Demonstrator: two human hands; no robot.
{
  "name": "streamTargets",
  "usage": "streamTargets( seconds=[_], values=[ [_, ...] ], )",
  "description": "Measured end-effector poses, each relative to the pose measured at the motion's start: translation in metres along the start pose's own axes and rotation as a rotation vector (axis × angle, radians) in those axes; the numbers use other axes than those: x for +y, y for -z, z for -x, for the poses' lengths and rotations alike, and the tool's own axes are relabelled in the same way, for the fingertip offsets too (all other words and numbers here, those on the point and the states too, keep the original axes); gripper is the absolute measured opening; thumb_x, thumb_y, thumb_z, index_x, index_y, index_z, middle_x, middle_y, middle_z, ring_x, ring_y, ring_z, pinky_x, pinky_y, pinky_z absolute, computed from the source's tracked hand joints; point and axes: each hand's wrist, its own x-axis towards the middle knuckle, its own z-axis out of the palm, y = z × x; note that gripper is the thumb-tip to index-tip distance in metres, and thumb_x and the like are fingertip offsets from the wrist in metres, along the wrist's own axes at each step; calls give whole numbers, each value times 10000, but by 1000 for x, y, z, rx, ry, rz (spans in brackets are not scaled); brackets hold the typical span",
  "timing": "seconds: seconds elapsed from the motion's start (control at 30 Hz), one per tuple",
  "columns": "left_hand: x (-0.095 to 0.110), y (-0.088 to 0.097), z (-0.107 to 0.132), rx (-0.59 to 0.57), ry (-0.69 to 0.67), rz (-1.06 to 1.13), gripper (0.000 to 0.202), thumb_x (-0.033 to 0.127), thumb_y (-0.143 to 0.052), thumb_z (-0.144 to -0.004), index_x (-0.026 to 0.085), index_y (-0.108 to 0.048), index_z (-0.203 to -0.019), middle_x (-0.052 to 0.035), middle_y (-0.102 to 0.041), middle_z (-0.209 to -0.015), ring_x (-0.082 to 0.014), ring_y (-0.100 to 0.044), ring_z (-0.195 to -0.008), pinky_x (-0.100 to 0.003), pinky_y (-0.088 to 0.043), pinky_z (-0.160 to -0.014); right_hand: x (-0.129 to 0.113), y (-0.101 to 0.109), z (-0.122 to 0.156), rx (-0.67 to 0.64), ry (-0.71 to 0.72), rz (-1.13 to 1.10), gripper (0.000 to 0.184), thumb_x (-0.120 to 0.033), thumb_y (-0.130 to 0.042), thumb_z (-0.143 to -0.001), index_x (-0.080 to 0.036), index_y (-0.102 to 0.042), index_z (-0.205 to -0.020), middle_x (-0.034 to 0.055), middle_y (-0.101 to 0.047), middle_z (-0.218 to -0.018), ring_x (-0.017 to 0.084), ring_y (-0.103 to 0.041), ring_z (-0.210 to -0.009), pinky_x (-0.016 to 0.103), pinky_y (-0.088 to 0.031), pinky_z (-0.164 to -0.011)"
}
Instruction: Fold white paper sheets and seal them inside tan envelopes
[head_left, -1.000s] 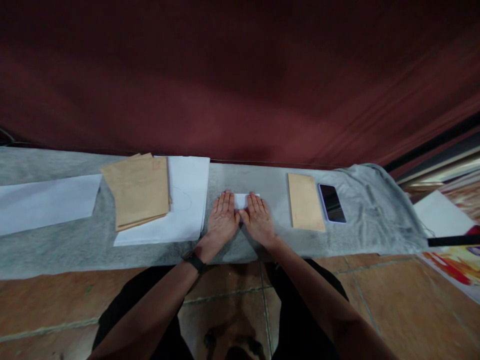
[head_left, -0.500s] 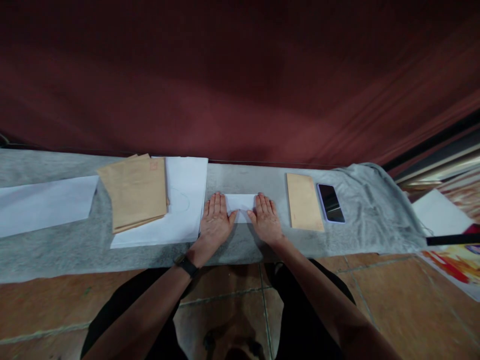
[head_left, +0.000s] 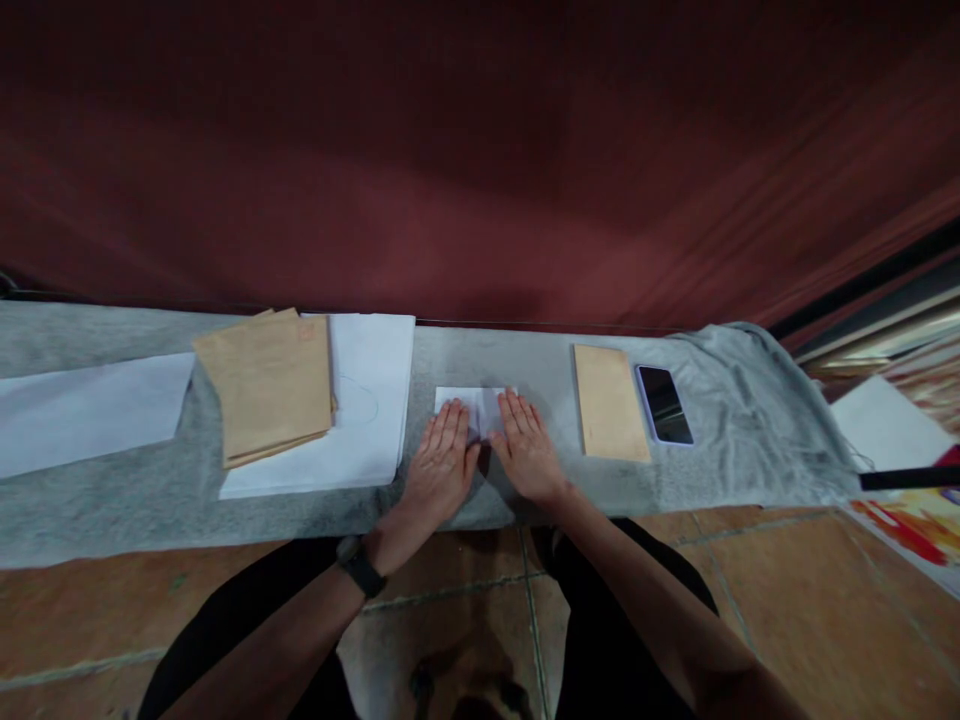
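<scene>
A small folded sheet of white paper (head_left: 481, 400) lies on the grey cloth in front of me. My left hand (head_left: 442, 460) rests palm down on its left part, fingers stretched forward. On the right end of the paper, my right hand (head_left: 527, 452) lies flat, fingers extended and slightly spread. Both hands cover much of the paper, and only its far strip and middle show. Neither hand grips anything.
Left of my hands, a stack of brown envelopes (head_left: 277, 385) lies on large white sheets (head_left: 375, 400). Farther left is a white paper strip (head_left: 90, 410). To the right are a brown envelope (head_left: 611, 405) and a phone (head_left: 664, 405). A dark red curtain (head_left: 480, 200) hangs behind the grey cloth (head_left: 525, 350).
My left hand has shifted right and inward over the paper, uncovering its far left corner. My right hand has moved slightly left. Both stay flat.
</scene>
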Motion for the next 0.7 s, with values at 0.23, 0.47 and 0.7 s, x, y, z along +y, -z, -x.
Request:
streamTargets(
  seconds=[0.23, 0.47, 0.7],
  values=[
    [18, -8, 25, -93, -61, -92, 712, 126, -312, -964, 25, -93, -1634, -226, -290, -1666, -273, -243, -1571, -499, -294, -1261, -29, -6, 26, -63, 154, -48, 628, -429, -317, -1089, -52, -337, -1592, 167, -359, -1650, 239, -280, -1565, 469, -289, -1287],
    [18, 5, 28, -119, 4, -100, 692, 219, -349, -974, 16, -197, -1618, -229, -296, -1661, -292, -219, -1575, -506, -278, -1267, -19, -4, 34, -60, 160, 27, 667, -465, -392, -1068, -37, -362, -1578, 196, -345, -1647, 266, -285, -1562, 488, -302, -1279],
    [15, 13, 27, -113, 75, -116, 686, 373, -431, -992, -29, -368, -1545, -260, -333, -1634, -342, -277, -1554, -498, -288, -1260, -6, -3, 37, -26, 157, 59, 724, -503, -402, -1063, 15, -352, -1565, 241, -330, -1645, 309, -266, -1565, 511, -301, -1268]
  ],
)
